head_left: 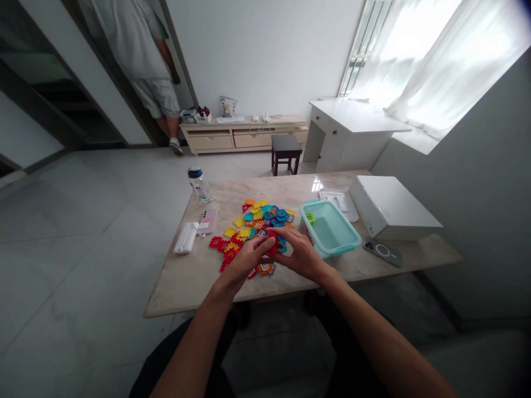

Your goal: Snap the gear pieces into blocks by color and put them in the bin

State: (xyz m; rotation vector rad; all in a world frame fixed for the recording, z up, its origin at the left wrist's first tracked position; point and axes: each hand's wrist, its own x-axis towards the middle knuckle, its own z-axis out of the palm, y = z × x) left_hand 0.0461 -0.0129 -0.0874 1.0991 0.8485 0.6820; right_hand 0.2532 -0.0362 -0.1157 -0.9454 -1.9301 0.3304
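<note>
A heap of flat plastic interlocking tiles (258, 221) in red, yellow, blue and orange lies spread on the beige marble table (194, 276). My left hand (244, 262) and my right hand (296, 251) meet over the near side of the heap, both pinched on one red tile (272, 243) held between their fingertips. Just right of my right hand stands a teal plastic tub (332, 232) with one green tile (310, 219) inside it.
On the table also stand a water bottle (199, 185), a pink phone (207, 221), a white case (186, 237), a clear lid (338, 202), a white box (392, 207) and a dark phone (382, 252). Another person (145, 61) stands by the far doorway. A dark stool (286, 152) stands beyond the table.
</note>
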